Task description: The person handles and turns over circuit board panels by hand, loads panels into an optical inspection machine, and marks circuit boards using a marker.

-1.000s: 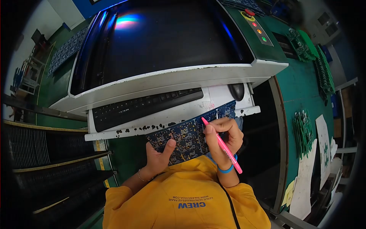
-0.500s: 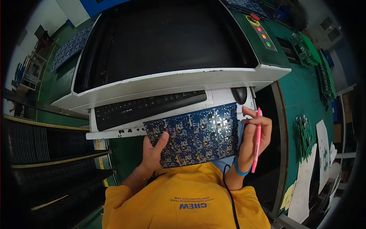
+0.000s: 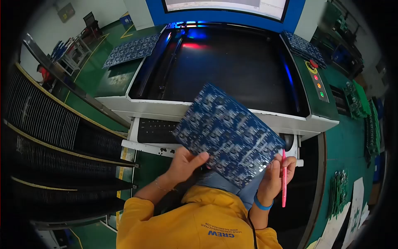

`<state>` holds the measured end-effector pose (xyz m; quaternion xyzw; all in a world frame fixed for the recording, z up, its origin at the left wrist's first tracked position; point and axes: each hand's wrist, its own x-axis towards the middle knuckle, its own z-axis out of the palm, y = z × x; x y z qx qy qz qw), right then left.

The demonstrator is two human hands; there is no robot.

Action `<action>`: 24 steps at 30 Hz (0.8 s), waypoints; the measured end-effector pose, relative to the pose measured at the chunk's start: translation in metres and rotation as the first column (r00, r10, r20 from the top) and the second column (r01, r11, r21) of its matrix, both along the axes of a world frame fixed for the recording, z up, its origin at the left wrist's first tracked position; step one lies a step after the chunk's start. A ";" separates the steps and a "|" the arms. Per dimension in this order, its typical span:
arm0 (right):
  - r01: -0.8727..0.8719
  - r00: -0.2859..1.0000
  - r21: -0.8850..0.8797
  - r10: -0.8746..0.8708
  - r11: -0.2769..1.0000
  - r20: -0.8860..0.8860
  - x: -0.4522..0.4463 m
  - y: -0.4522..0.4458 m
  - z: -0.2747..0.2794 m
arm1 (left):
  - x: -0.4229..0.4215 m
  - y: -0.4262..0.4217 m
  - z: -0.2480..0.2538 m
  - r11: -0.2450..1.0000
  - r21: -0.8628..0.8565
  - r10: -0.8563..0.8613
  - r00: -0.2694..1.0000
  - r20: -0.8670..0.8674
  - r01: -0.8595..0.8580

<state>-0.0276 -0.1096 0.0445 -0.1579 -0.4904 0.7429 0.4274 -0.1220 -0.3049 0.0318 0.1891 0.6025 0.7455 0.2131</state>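
A blue circuit board panel [image 3: 226,133], covered with small components, is held up at a slant in front of the machine. My left hand [image 3: 184,166] grips its lower left edge, with the thumb on top. At the board's right corner is my right hand [image 3: 275,178], its fingers against that corner and closed round a pink marker [image 3: 284,178] that stands nearly upright. The board hides part of the black keyboard [image 3: 155,130] on the white shelf, and most of the mouse [image 3: 287,141].
The machine's dark bed [image 3: 244,70] lies beyond the board, below a monitor [image 3: 226,5]. Blue boards rest on its left ledge [image 3: 132,50] and right ledge [image 3: 304,47]. A button panel [image 3: 318,83] is at right. Racks [image 3: 45,112] stand left; green boards [image 3: 340,191] right.
The board has turned from nearly level to a steep slant, and its far corner now overlaps the machine bed. My view has tipped up, bringing in the monitor. Both hands keep their hold.
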 end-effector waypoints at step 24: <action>-0.483 0.811 0.819 -0.194 0.310 0.552 -0.004 0.102 -0.062 | -0.187 -0.107 0.111 0.773 -0.293 0.309 0.738 -0.600 -0.563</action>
